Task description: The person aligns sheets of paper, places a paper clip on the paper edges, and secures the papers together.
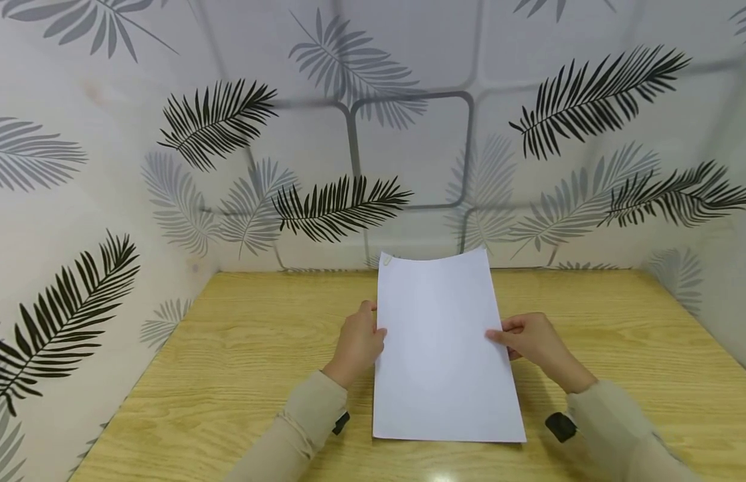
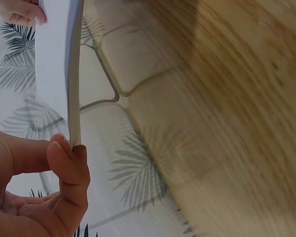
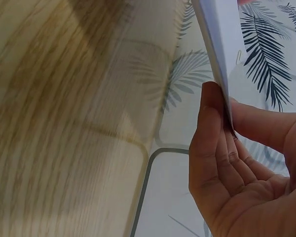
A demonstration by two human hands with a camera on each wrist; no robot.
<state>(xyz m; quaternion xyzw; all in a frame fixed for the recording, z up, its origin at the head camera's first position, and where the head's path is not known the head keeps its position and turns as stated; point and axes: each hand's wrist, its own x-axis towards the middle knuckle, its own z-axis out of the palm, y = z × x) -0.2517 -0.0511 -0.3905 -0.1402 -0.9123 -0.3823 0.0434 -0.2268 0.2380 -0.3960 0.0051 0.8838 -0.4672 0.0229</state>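
Observation:
White paper (image 1: 441, 355), blank on the side facing me, is held up by both hands, tilted, its near edge low over the table. Near its top left corner sits a small pale paper clip (image 1: 387, 260), seen also in the right wrist view as a clip (image 3: 238, 56). My left hand (image 1: 357, 341) pinches the left edge, thumb on the front and fingers behind. On the opposite edge my right hand (image 1: 532, 340) pinches the paper the same way. Both wrist views show the paper edge-on between thumb and fingers.
The wood-grain table (image 1: 258, 335) runs back to a wall (image 1: 409, 154) covered with a leaf and rounded-rectangle pattern. A side wall (image 1: 65, 201) with leaves borders the table on the left. A dark wrist device (image 1: 561, 426) hangs below the right sleeve.

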